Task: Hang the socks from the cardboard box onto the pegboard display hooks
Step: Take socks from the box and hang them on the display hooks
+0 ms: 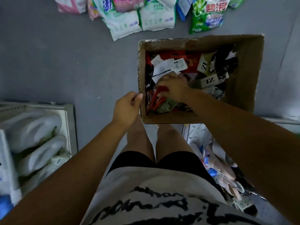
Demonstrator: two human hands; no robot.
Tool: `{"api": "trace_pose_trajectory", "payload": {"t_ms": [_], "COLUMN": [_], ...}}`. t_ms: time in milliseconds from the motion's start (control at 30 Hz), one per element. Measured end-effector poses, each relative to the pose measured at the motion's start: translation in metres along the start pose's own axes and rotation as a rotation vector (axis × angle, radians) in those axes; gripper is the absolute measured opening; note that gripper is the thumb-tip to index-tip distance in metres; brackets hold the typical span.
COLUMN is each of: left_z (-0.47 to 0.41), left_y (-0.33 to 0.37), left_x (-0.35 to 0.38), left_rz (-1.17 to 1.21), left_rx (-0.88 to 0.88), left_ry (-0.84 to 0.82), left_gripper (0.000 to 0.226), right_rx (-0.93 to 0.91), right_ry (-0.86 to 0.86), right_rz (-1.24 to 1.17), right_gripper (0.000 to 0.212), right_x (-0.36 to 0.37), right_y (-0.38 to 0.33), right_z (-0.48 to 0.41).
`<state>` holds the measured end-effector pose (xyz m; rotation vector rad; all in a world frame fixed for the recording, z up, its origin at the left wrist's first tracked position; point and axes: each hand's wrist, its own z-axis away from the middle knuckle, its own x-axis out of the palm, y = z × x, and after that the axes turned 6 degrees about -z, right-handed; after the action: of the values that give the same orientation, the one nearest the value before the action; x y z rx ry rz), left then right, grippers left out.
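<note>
An open cardboard box (241, 65) stands on the grey floor in front of my legs. Inside lies a jumble of packaged socks (209, 69): white, black, olive and red ones with paper labels. My right hand (175, 88) reaches down into the box and its fingers pinch a red sock pack (155, 95) near the box's left side. My left hand (128, 108) hovers just outside the box's left wall, fingers loosely curled, and I cannot see anything in it. No pegboard is in view.
Several detergent bags (138, 18) lie on the floor beyond the box. A white shelf with pale packs (35, 137) stands at the left. Mixed small goods (224, 172) fill a shelf at the lower right. Bare grey floor (65, 62) stretches left of the box.
</note>
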<state>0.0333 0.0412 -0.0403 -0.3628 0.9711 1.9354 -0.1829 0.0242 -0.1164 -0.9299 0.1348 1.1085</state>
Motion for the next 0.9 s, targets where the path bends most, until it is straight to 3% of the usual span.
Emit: {"api": "trace_pose_trajectory", "payload": {"t_ms": [100,167,300,433,533,667,800,900], "left_z": [0.003,0.004,0.006,0.008,0.017,0.031,0.031,0.023], "left_y": [-0.001,0.000,0.003,0.006,0.015,0.031,0.050,0.061], "left_x": [0.006,0.008,0.007,0.009,0.012,0.015,0.015,0.017], "left_rz": [0.061,0.096,0.133,0.096,0.182,0.309,0.281,0.377], "left_rx": [-0.033,-0.052,-0.066,-0.108,-0.146,-0.119,-0.052,-0.034], "left_ry": [0.042,0.047,0.061,0.090,0.244,0.378,0.243,0.033], "left_gripper": [0.033,0.035,0.041,0.036,0.023,0.031,0.040,0.034], "right_rx": [-0.002,0.007,0.012,0.073,0.157,0.239,0.416,0.398], "right_ry": [-0.064,-0.041,0.007,0.151,0.306,0.488,0.449,0.353], "right_rz": [0.153,0.109,0.020,-0.202,-0.393,-0.710,-1.187,-1.317], "right_gripper": [0.035,0.023,0.021,0.017,0.019,0.022,0.028,0.027], "right_x": [0.009,0.013,0.015,0.015,0.005,-0.013,-0.014,-0.010], "right_y": [0.006,0.012,0.021,0.019,0.017,0.009,-0.003,-0.016], "right_z": [-0.011,-0.013,-0.006,0.017,0.038,0.072,0.090,0.090]}}
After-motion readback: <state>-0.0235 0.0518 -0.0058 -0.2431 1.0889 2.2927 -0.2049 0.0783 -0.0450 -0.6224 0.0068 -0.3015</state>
